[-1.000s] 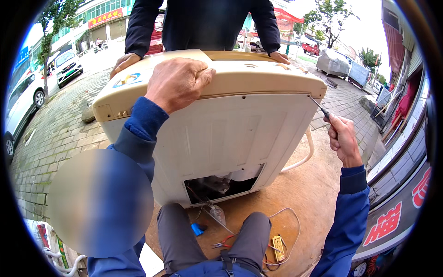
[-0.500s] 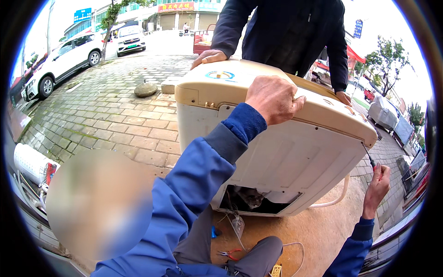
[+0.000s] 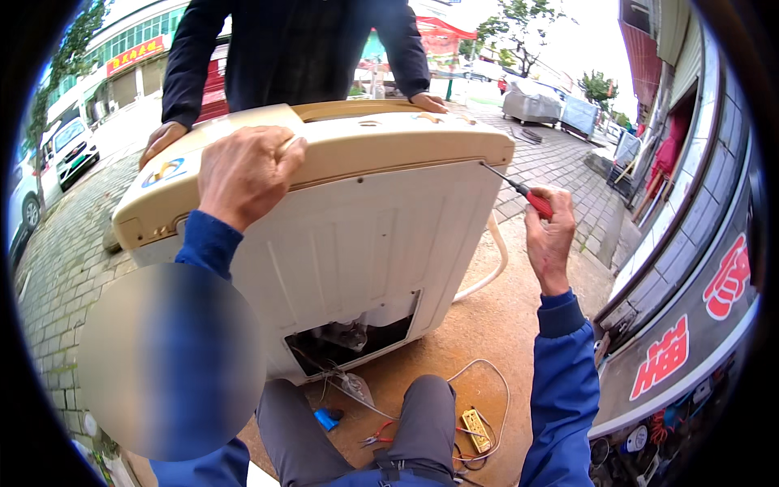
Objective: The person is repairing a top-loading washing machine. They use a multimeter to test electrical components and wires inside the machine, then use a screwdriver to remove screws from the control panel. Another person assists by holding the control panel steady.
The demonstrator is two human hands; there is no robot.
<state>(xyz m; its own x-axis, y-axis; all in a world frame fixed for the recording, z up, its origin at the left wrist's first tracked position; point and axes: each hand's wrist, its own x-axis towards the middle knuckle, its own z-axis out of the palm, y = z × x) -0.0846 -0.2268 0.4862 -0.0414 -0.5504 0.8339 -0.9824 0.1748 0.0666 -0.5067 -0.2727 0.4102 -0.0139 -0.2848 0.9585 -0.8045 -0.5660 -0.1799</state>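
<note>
The screwdriver [image 3: 523, 191] is gripped by its red handle [image 3: 540, 204] in the right hand [image 3: 552, 239], its long axis slanted up and leftward, the tip held at the upper right corner of the white panel [image 3: 349, 243]. The cream top [image 3: 389, 150] is clasped by the left hand [image 3: 243, 174]. Compared with half a second ago, more red handle is exposed; the same corner is kept by the tip.

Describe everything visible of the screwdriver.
The screwdriver has a red-and-black handle, apparently plastic, and a slim dark shaft that looks like metal. The right hand grips the handle. It slants up and leftward, its tip at the upper right corner of the white panel; whether it sits in a screw is too small to tell.
</note>
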